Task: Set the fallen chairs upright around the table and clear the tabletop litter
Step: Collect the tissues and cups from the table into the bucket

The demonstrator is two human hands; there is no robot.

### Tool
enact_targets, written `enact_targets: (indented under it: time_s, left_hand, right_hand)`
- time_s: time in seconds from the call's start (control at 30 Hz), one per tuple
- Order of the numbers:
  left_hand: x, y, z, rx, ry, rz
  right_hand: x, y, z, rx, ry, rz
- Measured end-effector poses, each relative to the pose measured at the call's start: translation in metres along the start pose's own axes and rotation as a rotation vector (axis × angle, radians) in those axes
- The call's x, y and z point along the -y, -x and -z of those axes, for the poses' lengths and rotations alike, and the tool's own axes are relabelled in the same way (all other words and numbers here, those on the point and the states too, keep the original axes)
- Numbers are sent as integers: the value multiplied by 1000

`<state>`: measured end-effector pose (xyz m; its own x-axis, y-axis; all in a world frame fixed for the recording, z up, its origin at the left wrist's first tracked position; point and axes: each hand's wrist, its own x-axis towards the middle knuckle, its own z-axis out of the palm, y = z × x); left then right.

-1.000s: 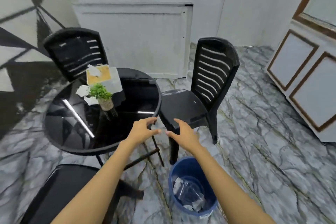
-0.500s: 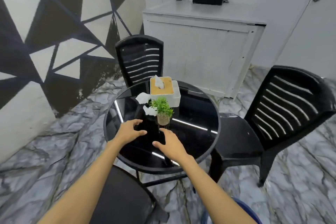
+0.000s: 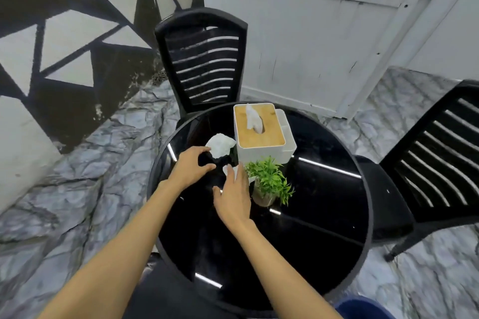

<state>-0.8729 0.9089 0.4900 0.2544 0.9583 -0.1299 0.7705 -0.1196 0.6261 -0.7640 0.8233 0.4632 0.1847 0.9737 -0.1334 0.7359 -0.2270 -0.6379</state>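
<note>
Both bare forearms extended forward. Left hand (image 3: pixel 190 167) palm down, fingers (image 3: pixel 204 149) loosely curved, holding nothing. Right hand (image 3: pixel 234 195) flat, fingers straight.

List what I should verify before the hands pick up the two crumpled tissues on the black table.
1. Left hand open at the larger crumpled tissue: ok.
2. Right hand open, fingertips at the smaller crumpled tissue: ok, though the tissue is partly hidden.
3. Potted plant apart from the right hand: not ok, its leaves are beside the fingers.
4. Far chair and right chair upright: ok.
5. Blue bin within reach: cannot tell, only its edge shows.
</note>
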Motion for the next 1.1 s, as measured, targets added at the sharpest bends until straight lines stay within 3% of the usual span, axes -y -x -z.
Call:
enact_targets:
  time_s: [0.2, 0.4, 0.53, 0.7, 0.93, 1.1]
  left_hand:
    - [14, -55, -20, 63, -77, -138]
    - [28, -74, -36, 256, -259, -146]
    - [36, -64, -38, 137, -414, -107]
    - [46, -44, -30, 31, -213, 17]
    - [37, 23, -27, -86, -271, 52]
    - [1, 100, -45, 13, -30, 56]
  right_hand:
    - [-11, -27, -21, -37, 77, -152]
    - [-26, -35, -35, -59, 23, -78]
    - [-31, -33, -35, -80, -67, 8]
    - [-34, -24, -35, -85, -124, 90]
    - [-48, 21, -15, 1, -236, 95]
    - [-79, 89, 19, 18, -385, 32]
